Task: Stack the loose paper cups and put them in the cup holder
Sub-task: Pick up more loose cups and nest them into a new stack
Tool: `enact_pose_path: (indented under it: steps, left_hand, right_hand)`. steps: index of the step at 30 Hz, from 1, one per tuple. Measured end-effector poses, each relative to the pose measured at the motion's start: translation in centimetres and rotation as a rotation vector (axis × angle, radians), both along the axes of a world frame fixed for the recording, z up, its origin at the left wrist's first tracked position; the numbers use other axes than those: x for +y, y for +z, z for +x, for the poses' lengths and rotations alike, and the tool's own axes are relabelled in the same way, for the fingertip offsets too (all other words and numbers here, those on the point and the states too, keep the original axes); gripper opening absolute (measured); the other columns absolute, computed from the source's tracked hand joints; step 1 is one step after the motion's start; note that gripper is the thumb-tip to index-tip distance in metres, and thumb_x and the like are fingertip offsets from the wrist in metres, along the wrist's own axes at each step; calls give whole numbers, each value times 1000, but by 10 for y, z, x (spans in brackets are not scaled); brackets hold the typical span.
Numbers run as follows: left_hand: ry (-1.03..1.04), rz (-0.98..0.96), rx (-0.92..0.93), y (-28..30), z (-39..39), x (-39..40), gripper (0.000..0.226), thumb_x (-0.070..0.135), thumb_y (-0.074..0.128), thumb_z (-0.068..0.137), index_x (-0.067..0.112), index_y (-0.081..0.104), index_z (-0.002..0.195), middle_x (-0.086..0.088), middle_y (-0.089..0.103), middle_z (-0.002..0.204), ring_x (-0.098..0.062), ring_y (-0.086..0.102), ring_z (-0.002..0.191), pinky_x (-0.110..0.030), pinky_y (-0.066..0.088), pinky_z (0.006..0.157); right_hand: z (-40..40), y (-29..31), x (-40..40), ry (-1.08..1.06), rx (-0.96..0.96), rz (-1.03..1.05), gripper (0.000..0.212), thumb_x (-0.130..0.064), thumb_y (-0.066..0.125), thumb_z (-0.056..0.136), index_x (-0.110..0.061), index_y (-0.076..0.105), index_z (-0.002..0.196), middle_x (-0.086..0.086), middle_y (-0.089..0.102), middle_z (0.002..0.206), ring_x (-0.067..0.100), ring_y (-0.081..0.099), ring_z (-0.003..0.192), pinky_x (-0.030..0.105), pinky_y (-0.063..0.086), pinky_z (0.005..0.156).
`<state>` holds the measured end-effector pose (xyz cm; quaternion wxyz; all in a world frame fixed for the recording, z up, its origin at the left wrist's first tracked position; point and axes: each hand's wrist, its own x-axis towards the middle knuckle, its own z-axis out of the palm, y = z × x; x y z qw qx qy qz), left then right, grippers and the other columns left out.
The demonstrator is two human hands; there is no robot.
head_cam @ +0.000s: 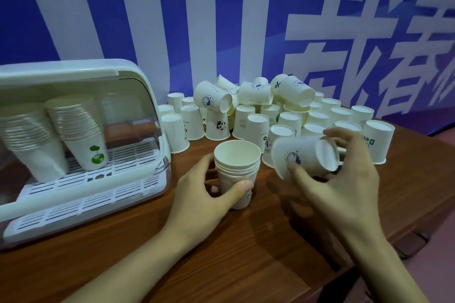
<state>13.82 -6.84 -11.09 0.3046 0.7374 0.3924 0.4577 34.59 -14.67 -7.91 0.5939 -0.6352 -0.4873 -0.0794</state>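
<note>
Two tall stacks [73,128] already sit in the holder [138,172] at the table's left edge, my left hand [209,194] grips a short stack [236,170], my right hand [344,179] pinches one tilted cup [300,155], and the far-edge pile [270,110] remains.

Both hands [197,194] [344,179] curled, gripping.

Beneath both of your hands lies a brown wood-grain table [246,241], and well beyond your hands, behind it, stands a blue banner [147,27] with big white characters.
</note>
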Motion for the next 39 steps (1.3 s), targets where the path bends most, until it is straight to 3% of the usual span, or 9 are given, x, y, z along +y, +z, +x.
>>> enact_pose_path:
  steps: [4, 8, 12, 16, 19, 24, 30, 35, 39]
  left_hand:
    - [-1, -12, -6, 0, -1, 0, 54, 46, 86, 77, 35, 65, 126, 22, 73, 114, 5, 65, 108, -12, 53, 81]
    - [-6, -30, -36, -1, -1, 0, 55, 44, 90, 76, 38, 66, 125, 23, 75, 111, 4, 68, 106, -15, 56, 82]
    - [-20, -45, -82, -3, -3, -1, 69, 58, 86, 64, 37, 62, 125, 21, 76, 109, 3, 71, 99, -21, 59, 84]
    - [-46, -113, -180, -7, -4, 6, 117, 65, 88, 50, 24, 44, 149, 13, 73, 121, -9, 72, 108, -39, 58, 97]
    - [-53, -102, -202, -8, -7, 8, 128, 67, 87, 47, 23, 35, 155, 15, 67, 128, -1, 63, 121, -29, 50, 107]
    - [-122, -76, -174, -5, -9, 4, 118, 62, 89, 53, 27, 39, 154, 15, 61, 140, 4, 57, 129, -29, 48, 112]
    - [-84, 4, -164, -5, -6, 5, 76, 45, 89, 72, 26, 58, 139, 15, 71, 129, -3, 66, 122, -34, 54, 106]
    - [-52, -9, -191, 0, -6, 2, 62, 43, 90, 76, 31, 64, 131, 21, 74, 120, 3, 69, 112, -17, 54, 93]
    - [-38, -8, -153, 3, -9, 0, 60, 48, 84, 73, 42, 62, 129, 31, 71, 118, 8, 67, 109, -12, 53, 87]
  right_hand:
    - [-21, 26, 1, 191, 264, 134, 56, -34, 92, 63, -38, 50, 100, -13, 59, 106, 15, 66, 100, 51, 58, 77]
    - [-53, 29, 19, 200, 238, 161, 46, -61, 83, 60, -39, 60, 92, -18, 65, 105, 12, 56, 111, 30, 45, 89]
    - [-68, 5, 38, 249, 211, 32, 44, -68, 78, 61, -37, 63, 87, -15, 64, 118, 9, 47, 123, 14, 37, 99]
    - [-70, -13, 39, 191, 133, -23, 46, -74, 60, 68, -36, 61, 93, -12, 52, 114, 11, 39, 117, 23, 33, 101]
    - [-67, -14, 36, 244, 151, 39, 49, -66, 55, 75, -28, 56, 106, -8, 52, 111, 17, 44, 113, 27, 36, 97]
    - [-70, -13, 36, 305, 149, 73, 49, -60, 50, 86, -39, 51, 131, -13, 56, 119, 15, 51, 118, 32, 39, 98]
    - [-70, -16, 42, 226, 9, -64, 32, -57, 46, 88, -38, 70, 94, -13, 58, 104, 17, 44, 108, 31, 34, 95]
    - [-66, -4, 24, 230, -57, -152, 52, -64, 44, 87, -35, 62, 126, -16, 58, 117, 13, 41, 115, 45, 39, 102]
    - [-41, -1, -19, 17, -203, -199, 73, -70, 51, 75, -29, 55, 136, -9, 56, 130, 23, 40, 125, 37, 28, 96]
